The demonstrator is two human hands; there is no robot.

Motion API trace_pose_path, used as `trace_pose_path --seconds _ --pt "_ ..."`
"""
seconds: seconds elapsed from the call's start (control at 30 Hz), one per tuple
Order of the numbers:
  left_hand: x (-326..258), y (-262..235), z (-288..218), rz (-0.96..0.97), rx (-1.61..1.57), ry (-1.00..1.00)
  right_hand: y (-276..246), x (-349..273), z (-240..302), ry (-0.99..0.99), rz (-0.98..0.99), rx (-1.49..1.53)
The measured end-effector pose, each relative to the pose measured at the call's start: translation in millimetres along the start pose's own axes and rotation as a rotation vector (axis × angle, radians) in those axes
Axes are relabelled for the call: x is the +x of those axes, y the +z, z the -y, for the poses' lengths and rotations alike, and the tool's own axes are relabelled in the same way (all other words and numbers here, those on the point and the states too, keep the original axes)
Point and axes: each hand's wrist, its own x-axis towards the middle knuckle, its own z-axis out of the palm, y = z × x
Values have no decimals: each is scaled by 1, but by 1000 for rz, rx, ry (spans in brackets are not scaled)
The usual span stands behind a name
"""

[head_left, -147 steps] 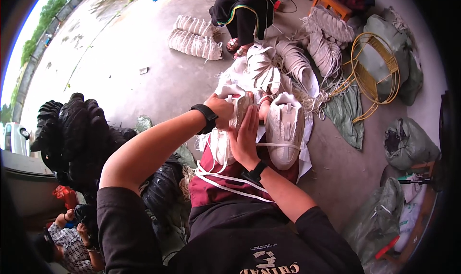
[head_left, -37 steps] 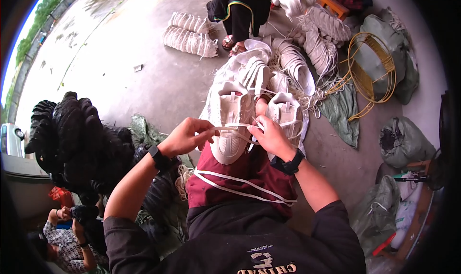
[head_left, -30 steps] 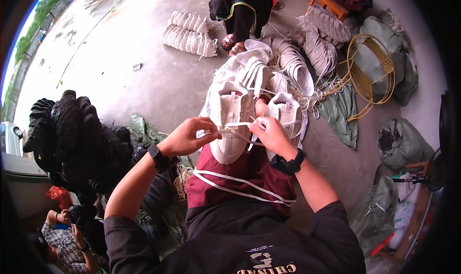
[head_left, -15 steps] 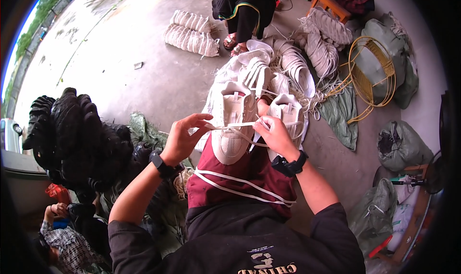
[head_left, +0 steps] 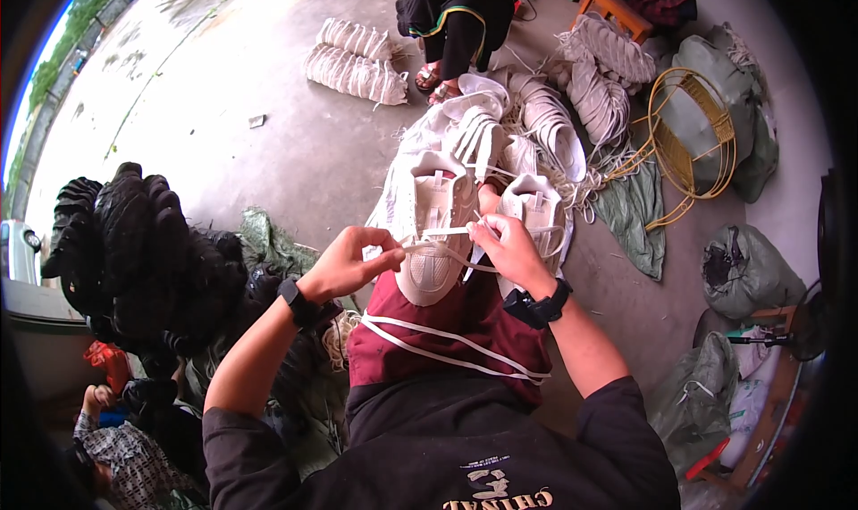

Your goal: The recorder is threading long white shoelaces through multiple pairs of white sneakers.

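A white shoe (head_left: 424, 279) rests on my lap, toe toward me, with a flat white shoelace (head_left: 444, 231) strung across its front. My left hand (head_left: 359, 261), left of the toe, pinches one part of the lace between thumb and fingers. On the other side, my right hand (head_left: 511, 249) grips the lace near the shoe's right edge. A second white shoe (head_left: 534, 204) lies just to the right, partly behind my right hand. Another loose lace (head_left: 447, 338) crosses my dark red clothing.
Beyond the shoes lie bundled white shoe parts (head_left: 547, 121) and two more bundles (head_left: 356, 74). A seated person's feet (head_left: 433, 79) are ahead. Black bundles (head_left: 125, 251) pile up at left, near another person's patterned sleeve (head_left: 138, 456). A yellow metal frame (head_left: 693, 134) and sacks (head_left: 751, 269) stand right.
My left hand has shifted slightly right and down toward the shoe's toe, its fingers now closer together on the lace. The right hand has barely moved.
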Motion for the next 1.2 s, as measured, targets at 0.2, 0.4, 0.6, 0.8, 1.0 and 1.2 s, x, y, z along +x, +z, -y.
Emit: trace_pose_path --seconds 0.2,0.4,0.6,0.8,1.0,1.2 --pt "34 2 23 -271 -83 312 -7 0 7 66 113 -33" --pt "67 4 17 -191 -124 356 -6 1 9 135 120 132" --pt "74 0 26 -95 -262 282 -27 -2 27 336 92 572" --pt "67 0 17 -21 -134 244 -77 -7 24 223 -70 901" --pt "69 2 25 -20 226 384 -101 -10 13 182 -186 1081" --pt "70 8 28 -83 366 482 -93 -10 2 224 -125 1054"
